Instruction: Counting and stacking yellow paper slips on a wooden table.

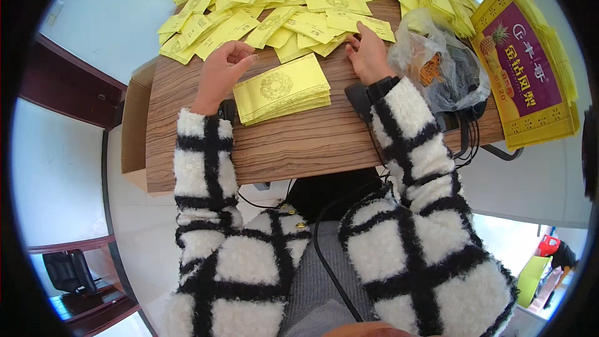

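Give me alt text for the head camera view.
A person's left hand and right hand flank a stack of yellow patterned papers on a wood-grain table. A loose heap of similar papers lies beyond, a plastic bag at right.

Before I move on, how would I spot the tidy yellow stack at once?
On the wood-grain table, a loose heap of yellow packets covers the far side. Nearer the person, between the left hand and the right hand, lies the stack. Unlike the scattered heap, its packets lie roughly aligned atop one another.
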